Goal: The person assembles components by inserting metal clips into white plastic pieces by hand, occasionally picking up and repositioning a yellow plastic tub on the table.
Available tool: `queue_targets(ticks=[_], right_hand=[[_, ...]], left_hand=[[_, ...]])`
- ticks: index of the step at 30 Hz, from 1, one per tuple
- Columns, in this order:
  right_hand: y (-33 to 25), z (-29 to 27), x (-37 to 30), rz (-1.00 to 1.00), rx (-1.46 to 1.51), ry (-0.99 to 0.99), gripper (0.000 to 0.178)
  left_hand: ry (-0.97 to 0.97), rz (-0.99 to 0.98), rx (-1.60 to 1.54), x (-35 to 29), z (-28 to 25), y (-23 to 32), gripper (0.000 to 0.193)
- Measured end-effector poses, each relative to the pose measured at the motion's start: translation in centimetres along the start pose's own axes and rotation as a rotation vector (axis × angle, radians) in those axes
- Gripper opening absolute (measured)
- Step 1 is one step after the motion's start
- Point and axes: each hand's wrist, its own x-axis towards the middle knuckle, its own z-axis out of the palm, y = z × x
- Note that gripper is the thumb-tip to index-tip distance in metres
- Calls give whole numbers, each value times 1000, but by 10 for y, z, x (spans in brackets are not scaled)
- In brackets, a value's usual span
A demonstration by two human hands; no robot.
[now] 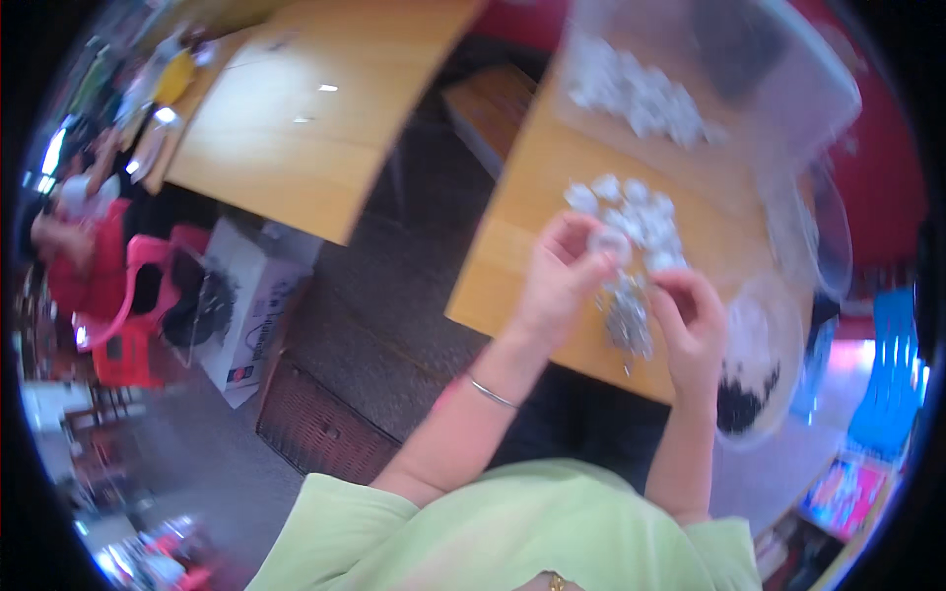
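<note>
Between the thumb and fingers of my left hand [569, 268] is a small round whitish plastic piece [610, 243], held above the wooden table [503, 261]. My right hand [692, 313] is close by, its thumb and forefinger pinched together; whatever they grip is too small and blurred to name. Below and between the hands lies a heap of small shiny metal pieces [628, 320] near the table's front edge. Just beyond the hands spreads a pile of white plastic pieces [641, 215], partly hidden behind my left fingers.
A big clear plastic bin [823, 84] with more white pieces [645, 94] stands at the back. On the right a clear tub [785, 379] contains small black pieces [744, 404]. Another wooden table [296, 128] stands left, a white carton [246, 305] below it. A person [84, 227] sits far left.
</note>
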Motion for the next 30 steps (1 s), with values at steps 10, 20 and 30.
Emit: queue_targets(ticks=[10, 20, 30], right_hand=[[-11, -6, -13, -79, -100, 33, 14], [-9, -19, -11, -87, -124, 25, 11], [-4, -13, -3, -59, -19, 37, 10]], left_hand=[[-54, 0, 12, -7, 3, -5, 20], [-50, -128, -164, 1, 10, -2, 12], [-97, -182, -201, -2, 10, 11, 19]])
